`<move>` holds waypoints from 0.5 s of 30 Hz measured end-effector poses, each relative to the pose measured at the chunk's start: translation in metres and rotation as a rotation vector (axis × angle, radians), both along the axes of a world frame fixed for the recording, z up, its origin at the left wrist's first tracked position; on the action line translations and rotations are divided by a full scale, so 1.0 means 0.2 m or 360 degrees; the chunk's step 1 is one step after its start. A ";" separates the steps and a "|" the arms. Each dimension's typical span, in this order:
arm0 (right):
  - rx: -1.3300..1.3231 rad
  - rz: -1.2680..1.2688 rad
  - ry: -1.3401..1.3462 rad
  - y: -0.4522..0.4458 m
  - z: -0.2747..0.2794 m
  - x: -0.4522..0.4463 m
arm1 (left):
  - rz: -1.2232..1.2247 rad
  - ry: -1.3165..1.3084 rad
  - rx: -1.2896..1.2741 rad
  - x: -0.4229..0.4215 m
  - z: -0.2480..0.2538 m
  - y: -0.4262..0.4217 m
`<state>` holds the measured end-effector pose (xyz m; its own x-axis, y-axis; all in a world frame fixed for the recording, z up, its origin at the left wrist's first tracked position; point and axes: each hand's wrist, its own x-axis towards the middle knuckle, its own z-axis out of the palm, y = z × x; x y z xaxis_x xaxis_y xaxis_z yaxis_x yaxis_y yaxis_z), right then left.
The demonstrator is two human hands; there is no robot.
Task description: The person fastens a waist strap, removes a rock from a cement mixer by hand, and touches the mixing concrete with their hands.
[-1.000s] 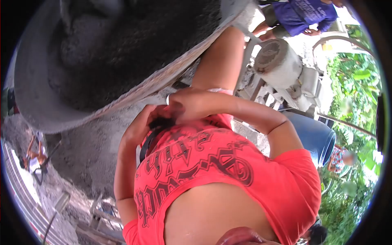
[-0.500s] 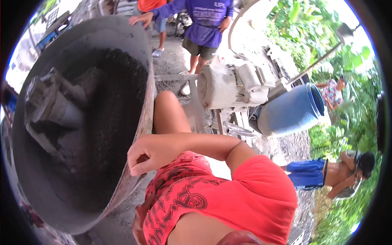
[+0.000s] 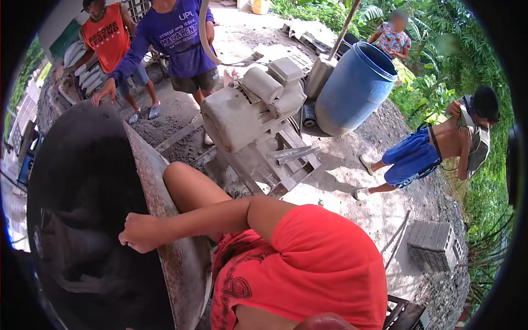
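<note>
My right hand (image 3: 140, 232) is in a loose fist with its fingers curled, and no object shows in it. It hangs over the near rim of a large mixer drum (image 3: 181, 275), in front of the drum's dark opening. The wall beside my wrist is crusted with dried cement. Inside, the drum is in deep shadow, with only faint shapes visible. My bare knee is close against the drum's outer side. My left hand does not show.
Beyond the drum, a person in purple (image 3: 179, 41) touches its far rim, beside a person in orange (image 3: 107, 38). A cement-covered motor (image 3: 234, 118) sits on a frame, near a blue barrel (image 3: 355, 91). Right: a person in blue shorts (image 3: 412, 154) and hollow blocks (image 3: 432, 245).
Both my hands were together at my waist; my left has since left view and my right has moved out over the drum. The view has swung right, and the person in blue shorts now stands nearer.
</note>
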<state>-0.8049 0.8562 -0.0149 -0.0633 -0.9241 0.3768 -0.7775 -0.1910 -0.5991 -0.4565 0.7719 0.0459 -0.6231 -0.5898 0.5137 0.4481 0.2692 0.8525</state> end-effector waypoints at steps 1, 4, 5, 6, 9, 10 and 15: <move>-0.0046 -0.0192 -0.0023 -0.01 -0.03 0.00 | -0.0311 0.0263 0.0322 -0.03 -0.04 -0.11; -0.0655 -0.0370 0.0044 -0.04 -0.11 0.04 | -0.0441 0.0245 0.0515 -0.12 -0.09 -0.36; -0.0692 -0.0334 0.0038 -0.06 -0.12 0.04 | -0.0233 -0.0036 0.0395 -0.13 -0.07 -0.40; -0.0507 -0.0362 0.0033 -0.04 -0.10 0.04 | 0.0123 -0.0142 0.0388 -0.21 -0.05 -0.32; -0.0334 -0.0311 -0.0017 0.00 -0.04 0.02 | 0.0489 -0.0497 0.0291 -0.29 -0.10 -0.26; -0.0280 -0.0288 -0.0089 0.01 -0.02 0.02 | 0.0658 -0.0772 0.0047 -0.26 -0.18 -0.32; -0.0138 -0.0209 -0.0131 0.02 0.01 0.01 | 0.0792 -0.1604 -0.0692 -0.37 -0.16 -0.20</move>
